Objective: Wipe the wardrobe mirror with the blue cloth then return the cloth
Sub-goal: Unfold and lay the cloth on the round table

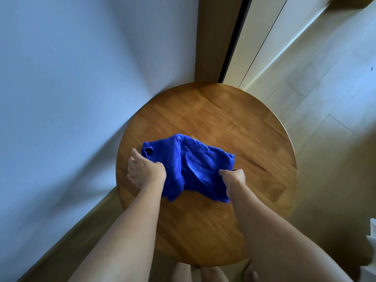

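A bright blue cloth [191, 167] lies crumpled on a round wooden table [234, 123], left of the middle. My left hand [144, 169] grips the cloth's left edge with curled fingers. At the cloth's right edge, my right hand [232, 178] is closed on the fabric. Both forearms reach in from the bottom of the view. The wardrobe's mirror [262, 33] stands behind the table at the upper right, its dark edge running up from the table's far rim.
A pale blue-grey wall [81, 78] stands to the left, close to the table's edge. A wooden panel [215, 37] rises behind the table. Light wood flooring [333, 102] spreads to the right. Something white [372, 237] shows at the right edge.
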A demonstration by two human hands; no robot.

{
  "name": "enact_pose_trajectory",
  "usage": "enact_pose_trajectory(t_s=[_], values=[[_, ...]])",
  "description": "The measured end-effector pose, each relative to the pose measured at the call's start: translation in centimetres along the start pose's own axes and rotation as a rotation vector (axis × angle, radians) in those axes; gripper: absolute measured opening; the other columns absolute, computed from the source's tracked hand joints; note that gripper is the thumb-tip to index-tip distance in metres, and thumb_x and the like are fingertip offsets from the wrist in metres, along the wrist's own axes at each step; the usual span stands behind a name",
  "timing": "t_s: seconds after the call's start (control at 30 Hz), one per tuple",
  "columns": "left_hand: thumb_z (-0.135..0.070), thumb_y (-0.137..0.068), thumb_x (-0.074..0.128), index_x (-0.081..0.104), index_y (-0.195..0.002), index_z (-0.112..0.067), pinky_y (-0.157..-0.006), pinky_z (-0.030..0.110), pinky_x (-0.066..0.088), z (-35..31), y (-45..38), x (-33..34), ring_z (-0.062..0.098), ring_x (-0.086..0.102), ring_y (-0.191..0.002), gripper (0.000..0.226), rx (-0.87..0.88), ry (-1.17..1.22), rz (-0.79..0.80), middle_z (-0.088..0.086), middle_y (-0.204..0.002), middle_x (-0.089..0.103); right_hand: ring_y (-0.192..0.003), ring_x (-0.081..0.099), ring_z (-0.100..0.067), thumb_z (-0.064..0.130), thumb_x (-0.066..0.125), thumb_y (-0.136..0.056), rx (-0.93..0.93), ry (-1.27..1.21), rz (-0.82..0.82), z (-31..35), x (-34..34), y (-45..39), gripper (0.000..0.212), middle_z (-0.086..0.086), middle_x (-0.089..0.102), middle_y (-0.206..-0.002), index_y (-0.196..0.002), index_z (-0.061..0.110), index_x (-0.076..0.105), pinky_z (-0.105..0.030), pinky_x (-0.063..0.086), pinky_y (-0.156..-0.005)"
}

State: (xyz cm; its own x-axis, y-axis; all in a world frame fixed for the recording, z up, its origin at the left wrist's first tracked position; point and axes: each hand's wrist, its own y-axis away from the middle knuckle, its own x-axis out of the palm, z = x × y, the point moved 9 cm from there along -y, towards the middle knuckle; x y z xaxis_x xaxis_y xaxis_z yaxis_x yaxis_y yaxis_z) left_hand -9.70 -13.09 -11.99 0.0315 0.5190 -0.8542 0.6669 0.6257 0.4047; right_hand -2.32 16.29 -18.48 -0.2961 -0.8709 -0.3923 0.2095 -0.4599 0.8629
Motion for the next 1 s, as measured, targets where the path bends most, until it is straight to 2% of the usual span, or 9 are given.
enact_pose_trajectory(t_s=[0.13,0.2,0.27,0.33,0.47,0.6,0.73,0.83,1.0], values=[[-0.012,-0.088,0.054,0.055,-0.116,-0.019,-0.084,0.032,0.042,-4.8,3.0,0.8,0.022,0.049,-0.111,0.028,0.427,-0.107,-0.003,0.004,-0.124,0.052,-0.096,0.059,-0.027,0.022,0.069,-0.078,-0.089,0.021,0.016,1.0,0.5,0.8,0.028,-0.002,0.065,-0.097,-0.105,0.016,0.063,-0.037,0.05,-0.085],[-0.027,-0.095,0.045,0.06,-0.097,-0.017,-0.075,0.033,0.044,-6.2,4.9,4.0,0.02,0.054,-0.094,0.017,0.459,-0.053,0.347,0.001,-0.105,0.059,-0.088,0.059,-0.023,0.028,0.067,-0.08,-0.142,0.032,0.034,2.1,0.3,1.8,0.02,0.0,0.064,-0.09,-0.096,0.018,0.063,-0.035,0.051,-0.081],[-0.046,-0.096,0.039,0.059,-0.105,-0.016,-0.085,0.032,0.044,-6.4,7.7,7.1,0.016,0.054,-0.098,0.037,0.303,0.109,0.774,-0.004,-0.102,0.06,-0.065,0.054,-0.017,0.032,0.061,-0.087,-0.127,-0.075,0.17,2.9,1.1,3.2,0.016,-0.001,0.059,-0.078,-0.087,0.017,0.058,-0.029,0.046,-0.06],[-0.055,-0.091,0.047,0.054,-0.12,-0.019,-0.086,0.025,0.038,-6.6,9.7,8.2,0.013,0.052,-0.106,0.048,0.144,0.255,0.919,-0.008,-0.11,0.056,-0.048,0.047,-0.014,0.028,0.048,-0.095,-0.079,-0.226,0.386,3.9,2.7,5.0,0.018,-0.005,0.058,-0.075,-0.089,0.014,0.057,-0.024,0.036,-0.047],[-0.013,-0.086,0.06,0.058,-0.116,-0.018,-0.065,0.02,0.043,-5.7,7.3,6.9,0.014,0.057,-0.089,0.03,0.075,0.406,0.699,-0.001,-0.1,0.062,-0.039,0.051,-0.014,-0.001,0.033,-0.091,-0.18,-0.17,0.449,5.7,3.5,6.5,0.03,-0.011,0.066,-0.083,-0.102,0.006,0.06,-0.019,0.033,-0.037],[-0.022,-0.094,0.053,0.063,-0.089,-0.027,-0.094,0.045,0.047,-4.4,6.3,6.2,0.028,0.058,-0.105,0.012,-0.089,0.523,0.761,0.007,-0.107,0.064,-0.063,0.051,-0.014,0.012,0.054,-0.091,-0.414,0.135,0.193,6.5,1.5,6.5,0.013,-0.001,0.063,-0.083,-0.094,0.014,0.066,-0.021,0.039,-0.055],[-0.036,-0.097,0.047,0.063,-0.101,-0.023,-0.092,0.05,0.05,-4.8,7.0,5.8,0.031,0.064,-0.101,0.022,-0.175,0.608,0.894,0.01,-0.108,0.068,-0.089,0.061,-0.015,0.025,0.069,-0.086,-0.338,0.076,0.474,4.9,4.8,8.6,0.031,0.0,0.066,-0.103,-0.114,0.017,0.058,-0.026,0.049,-0.073],[-0.01,-0.097,0.047,0.06,-0.116,-0.012,-0.087,0.046,0.053,-6.3,7.5,4.6,0.03,0.065,-0.096,0.023,-0.1,0.68,0.935,0.011,-0.101,0.069,-0.088,0.065,-0.025,-0.005,0.054,-0.084,-0.422,0.057,0.355,5.9,4.8,8.9,0.034,-0.012,0.068,-0.106,-0.112,0.012,0.062,-0.035,0.056,-0.071],[0.013,-0.086,0.038,0.06,-0.118,-0.014,-0.083,0.041,0.055,-8.9,6.6,0.9,0.027,0.064,-0.092,0.047,0.007,0.627,0.822,0.006,-0.096,0.067,-0.088,0.064,-0.025,0.0,0.039,-0.086,-0.56,0.046,0.162,9.1,2.7,10.5,0.031,-0.008,0.068,-0.093,-0.093,0.017,0.064,-0.042,0.053,-0.083]])
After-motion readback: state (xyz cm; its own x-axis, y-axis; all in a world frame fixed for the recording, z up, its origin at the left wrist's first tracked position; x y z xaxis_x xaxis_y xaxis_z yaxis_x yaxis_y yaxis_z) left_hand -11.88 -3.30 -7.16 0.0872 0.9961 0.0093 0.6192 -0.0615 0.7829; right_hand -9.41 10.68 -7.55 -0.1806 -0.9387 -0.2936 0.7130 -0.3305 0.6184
